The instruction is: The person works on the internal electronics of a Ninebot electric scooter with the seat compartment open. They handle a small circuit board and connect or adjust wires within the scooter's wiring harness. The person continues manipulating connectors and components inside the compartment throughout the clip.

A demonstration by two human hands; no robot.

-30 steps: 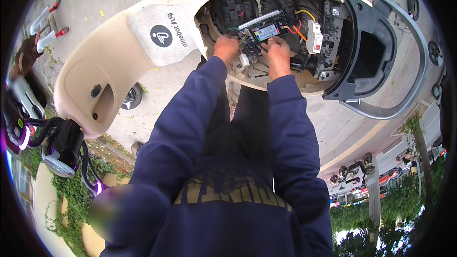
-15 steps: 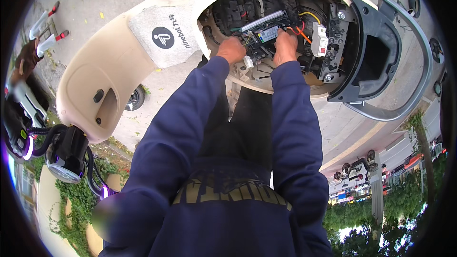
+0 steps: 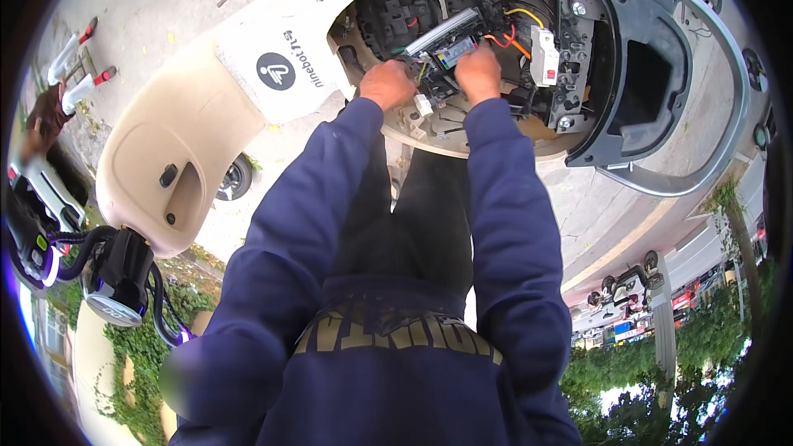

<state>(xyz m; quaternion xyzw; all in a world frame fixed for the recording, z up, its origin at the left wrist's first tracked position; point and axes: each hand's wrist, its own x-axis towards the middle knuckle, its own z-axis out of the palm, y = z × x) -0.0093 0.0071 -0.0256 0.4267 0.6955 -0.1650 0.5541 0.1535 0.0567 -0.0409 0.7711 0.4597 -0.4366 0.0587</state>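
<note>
A finned metal controller box (image 3: pixel 443 31) with a pale label (image 3: pixel 457 52) lies tilted across the open body compartment (image 3: pixel 395 136) of a beige electric scooter. My right hand (image 3: pixel 479 76) is closed on the near right end of the box, by the label. At its left end my left hand (image 3: pixel 387 85) is closed among thin wires; its fingertips are partly hidden, so what they pinch cannot be made out. A white plug connector (image 3: pixel 424 105) hangs just right of that hand. Red and orange wires (image 3: pixel 505 39) run right from the box toward a white circuit breaker (image 3: pixel 544 56).
The black seat-end frame (image 3: pixel 648 74) with a grey grab rail (image 3: pixel 739 107) closes off the right. Leftward are the pale footboard mat (image 3: pixel 281 58), front panel (image 3: pixel 169 169) and handlebar (image 3: pixel 120 272). A yellow wire (image 3: pixel 525 13) arches above the breaker. Another person (image 3: pixel 49 116) is at far left.
The view has shifted slightly, moving the scooter and both hands a little left in the picture. Both hands stay at the controller box; my right hand's fingers look more curled.
</note>
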